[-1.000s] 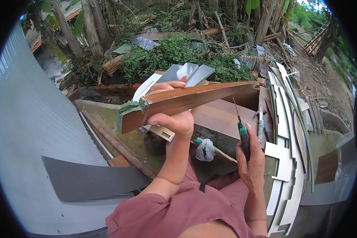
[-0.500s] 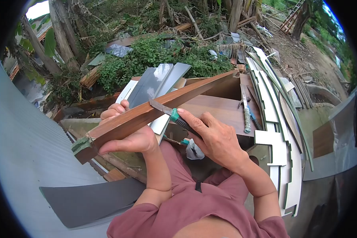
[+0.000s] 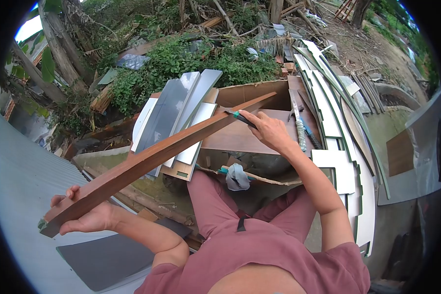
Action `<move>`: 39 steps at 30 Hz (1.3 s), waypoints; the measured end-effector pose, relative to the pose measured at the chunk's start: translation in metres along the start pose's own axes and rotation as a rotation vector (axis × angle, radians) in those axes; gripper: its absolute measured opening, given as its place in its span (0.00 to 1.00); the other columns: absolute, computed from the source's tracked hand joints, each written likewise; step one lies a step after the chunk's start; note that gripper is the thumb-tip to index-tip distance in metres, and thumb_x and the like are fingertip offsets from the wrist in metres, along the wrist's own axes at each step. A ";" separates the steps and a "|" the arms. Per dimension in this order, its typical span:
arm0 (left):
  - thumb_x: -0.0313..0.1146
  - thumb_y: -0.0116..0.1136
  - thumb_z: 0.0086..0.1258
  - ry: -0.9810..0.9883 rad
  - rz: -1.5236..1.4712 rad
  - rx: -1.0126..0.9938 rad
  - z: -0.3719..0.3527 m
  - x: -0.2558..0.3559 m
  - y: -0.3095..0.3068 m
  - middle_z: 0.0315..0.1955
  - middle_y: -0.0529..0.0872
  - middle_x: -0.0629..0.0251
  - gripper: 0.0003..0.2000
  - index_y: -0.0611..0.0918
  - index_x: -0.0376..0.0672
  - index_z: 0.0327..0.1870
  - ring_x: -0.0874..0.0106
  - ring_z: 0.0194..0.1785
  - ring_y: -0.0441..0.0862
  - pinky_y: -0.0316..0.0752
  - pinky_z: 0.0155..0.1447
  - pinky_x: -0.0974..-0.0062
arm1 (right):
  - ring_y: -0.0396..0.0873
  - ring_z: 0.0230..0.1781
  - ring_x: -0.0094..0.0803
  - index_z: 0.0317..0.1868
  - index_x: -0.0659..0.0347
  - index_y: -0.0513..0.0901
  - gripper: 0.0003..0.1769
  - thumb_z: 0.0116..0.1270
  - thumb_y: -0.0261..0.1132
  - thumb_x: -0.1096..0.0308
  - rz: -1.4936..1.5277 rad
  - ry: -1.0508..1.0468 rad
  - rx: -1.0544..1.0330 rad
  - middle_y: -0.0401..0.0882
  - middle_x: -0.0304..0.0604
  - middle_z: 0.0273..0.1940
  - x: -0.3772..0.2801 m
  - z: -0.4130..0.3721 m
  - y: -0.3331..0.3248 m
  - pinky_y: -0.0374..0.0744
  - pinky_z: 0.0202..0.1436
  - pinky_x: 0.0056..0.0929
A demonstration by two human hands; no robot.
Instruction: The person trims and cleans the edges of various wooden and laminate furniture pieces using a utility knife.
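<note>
A long brown wooden bar [image 3: 147, 159] runs diagonally from the lower left up to the brown board [image 3: 250, 132]. Near its lower end, by a greenish tip, my left hand [image 3: 85, 215] supports it, with the thumb on the near side and fingers round the far side. My right hand [image 3: 269, 130] is closed on a cutter knife [image 3: 245, 119] with a green and black handle. The knife's blade end is at the bar's upper part. Between my knees lies a grey cloth-like bundle [image 3: 237, 177] with a teal part.
Grey and white panels [image 3: 169, 110] lean left of the brown board. A hammer [image 3: 298, 122] with a wrapped handle lies at its right. White notched strips [image 3: 330, 159] stand further right. A dark sheet [image 3: 108, 257] lies at lower left, below corrugated metal [image 3: 29, 171].
My left hand and the bar's near end have moved down and left. My right hand, with the knife, has moved up along the bar toward its far end.
</note>
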State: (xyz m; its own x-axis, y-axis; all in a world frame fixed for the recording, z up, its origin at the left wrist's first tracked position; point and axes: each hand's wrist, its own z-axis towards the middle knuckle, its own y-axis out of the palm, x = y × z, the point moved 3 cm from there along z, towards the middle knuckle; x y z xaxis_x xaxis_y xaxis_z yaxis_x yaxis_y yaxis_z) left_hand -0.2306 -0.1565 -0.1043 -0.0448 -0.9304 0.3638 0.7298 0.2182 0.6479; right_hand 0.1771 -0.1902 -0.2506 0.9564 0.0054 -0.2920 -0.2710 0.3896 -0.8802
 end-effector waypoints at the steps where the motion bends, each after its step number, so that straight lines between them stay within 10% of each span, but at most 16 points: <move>1: 0.69 0.48 0.59 -0.035 -0.057 -0.011 0.005 -0.001 -0.005 0.43 0.74 0.69 0.34 0.66 0.53 0.58 0.72 0.35 0.73 0.71 0.46 0.73 | 0.80 0.30 0.47 0.68 0.35 0.63 0.30 0.66 0.58 0.63 -0.002 0.030 -0.049 0.75 0.46 0.36 0.010 0.003 0.013 0.79 0.32 0.44; 11: 0.59 0.64 0.54 0.092 -0.057 -0.201 0.143 0.036 -0.084 0.40 0.76 0.68 0.26 0.77 0.44 0.39 0.73 0.43 0.72 0.71 0.51 0.72 | 0.79 0.34 0.50 0.69 0.33 0.60 0.32 0.65 0.58 0.63 0.122 0.160 -0.108 0.75 0.47 0.38 0.025 -0.019 0.040 0.78 0.35 0.47; 20: 0.58 0.63 0.55 0.045 0.068 -0.087 0.234 0.077 -0.106 0.45 0.75 0.60 0.33 0.75 0.30 0.44 0.63 0.48 0.73 0.72 0.58 0.65 | 0.80 0.44 0.52 0.67 0.36 0.62 0.29 0.65 0.56 0.64 0.051 0.470 -0.180 0.79 0.53 0.43 0.141 -0.029 0.127 0.76 0.45 0.52; 28: 0.67 0.16 0.68 -0.321 -0.364 -0.508 0.302 0.039 -0.053 0.49 0.74 0.49 0.44 0.70 0.30 0.57 0.55 0.50 0.72 0.69 0.60 0.56 | 0.76 0.49 0.60 0.69 0.48 0.56 0.30 0.68 0.53 0.62 0.381 0.521 0.059 0.78 0.64 0.44 0.116 -0.017 0.111 0.71 0.51 0.53; 30: 0.61 0.12 0.72 -0.289 -0.358 -0.576 0.280 0.043 0.010 0.50 0.76 0.48 0.39 0.69 0.34 0.59 0.55 0.51 0.73 0.70 0.59 0.54 | 0.77 0.37 0.45 0.70 0.51 0.56 0.29 0.71 0.50 0.58 0.518 0.326 0.240 0.76 0.54 0.37 0.109 0.013 0.104 0.75 0.39 0.41; 34: 0.54 0.20 0.77 -0.183 -0.307 -0.397 0.255 0.050 0.127 0.40 0.78 0.49 0.28 0.69 0.40 0.54 0.55 0.48 0.77 0.73 0.55 0.54 | 0.68 0.29 0.23 0.71 0.55 0.56 0.29 0.74 0.45 0.56 0.891 0.310 0.095 0.66 0.37 0.30 0.004 0.065 -0.020 0.71 0.36 0.25; 39: 0.59 0.66 0.53 -0.453 -0.476 -0.503 0.255 0.034 0.215 0.34 0.74 0.58 0.32 0.72 0.38 0.44 0.59 0.39 0.78 0.78 0.46 0.53 | 0.69 0.35 0.33 0.73 0.54 0.50 0.31 0.72 0.46 0.63 0.865 -0.157 0.268 0.67 0.46 0.41 -0.086 0.116 -0.131 0.72 0.42 0.33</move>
State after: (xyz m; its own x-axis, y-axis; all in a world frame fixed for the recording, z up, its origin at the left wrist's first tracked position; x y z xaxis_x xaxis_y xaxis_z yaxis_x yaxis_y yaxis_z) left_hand -0.2486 -0.0659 0.2179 -0.6185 -0.6576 0.4301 0.7764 -0.4272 0.4634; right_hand 0.1432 -0.1352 -0.0665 0.4414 0.5115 -0.7372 -0.8833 0.3924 -0.2566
